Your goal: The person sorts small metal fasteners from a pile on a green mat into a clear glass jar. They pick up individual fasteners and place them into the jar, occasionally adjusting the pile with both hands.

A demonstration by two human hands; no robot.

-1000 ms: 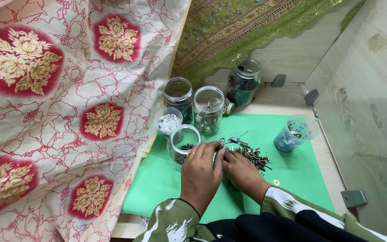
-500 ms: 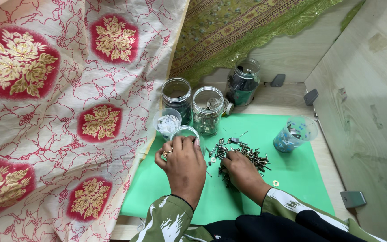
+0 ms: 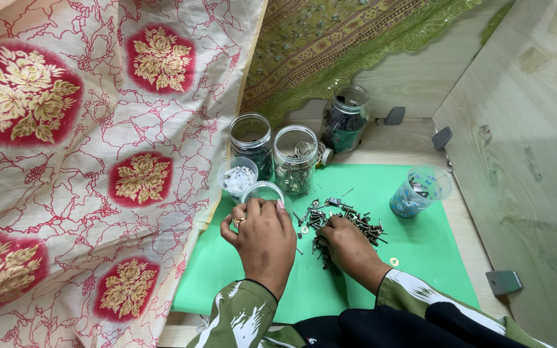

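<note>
Since a second ago the left hand (image 3: 264, 240) has moved off the pile of screws (image 3: 340, 222) and now sits over the small clear cup (image 3: 263, 191), fingers (image 3: 253, 207) curled down at its near rim; I cannot tell whether they pinch anything. That cup stands at the far left corner of the green mat (image 3: 420, 245), just in front of another clear cup with white bits (image 3: 238, 177).

Right of the small clear cup, the right hand (image 3: 346, 243) rests on the near edge of the pile of screws, fingers bent into the metal pieces, with no grip that I can make out. Loose washers lie around the pile on the mat.

Beyond the small clear cup stand two open glass jars (image 3: 294, 158), touching side by side, and a darker jar (image 3: 345, 119) farther back. A blue-tinted cup (image 3: 418, 191) stands well to the right of the pile. Patterned cream and red cloth (image 3: 85, 167) hangs left of the mat.
</note>
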